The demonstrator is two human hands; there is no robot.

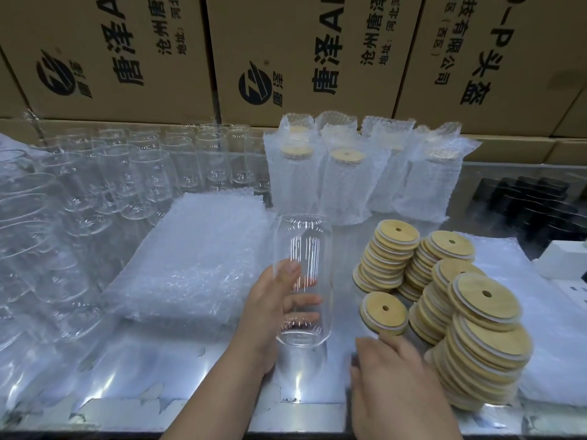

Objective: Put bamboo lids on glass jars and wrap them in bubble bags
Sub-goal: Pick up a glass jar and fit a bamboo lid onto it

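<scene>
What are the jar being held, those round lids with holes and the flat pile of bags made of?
Jar: clear glass by the look, glossy, see-through with bright glints. Lids: pale wood, likely bamboo, matte with faint grain, plus a whitish rim, perhaps silicone. Bags: clear soft plastic, dotted with air bubbles.

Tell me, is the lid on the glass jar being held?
Off. The clear glass jar gripped by the left hand has a bare open rim.

front: bare table point(197, 369) | L: jars point(95, 192) | R: lid stacks point(460, 296)
</scene>
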